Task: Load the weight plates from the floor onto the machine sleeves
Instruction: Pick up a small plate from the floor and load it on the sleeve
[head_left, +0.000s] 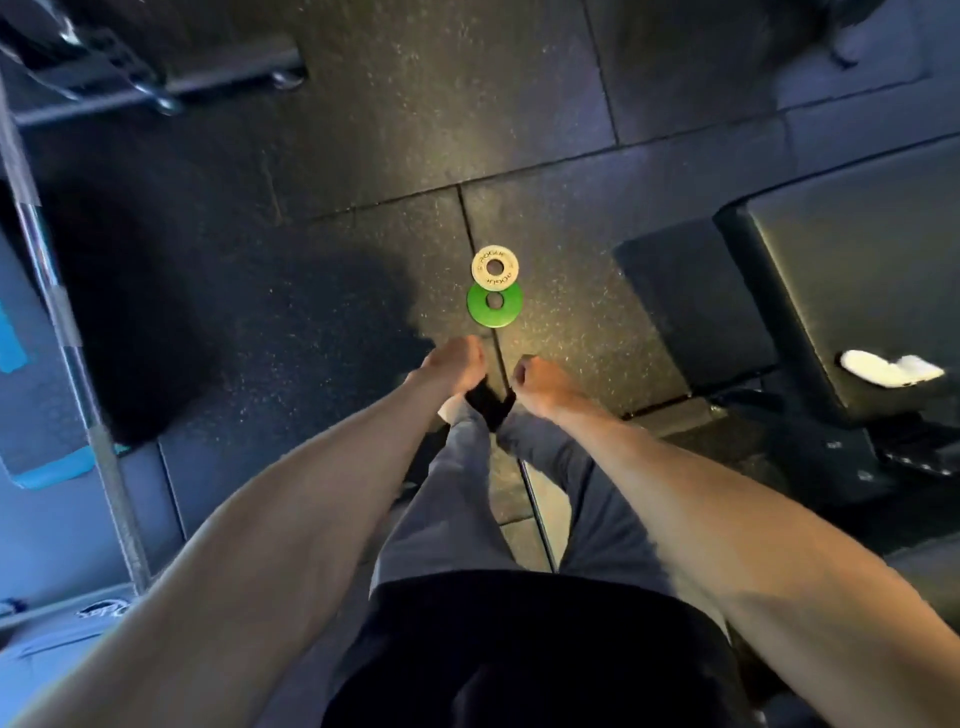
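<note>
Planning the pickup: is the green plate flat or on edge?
Flat: green plate shows its round face and hole; white plate overlaps it.
</note>
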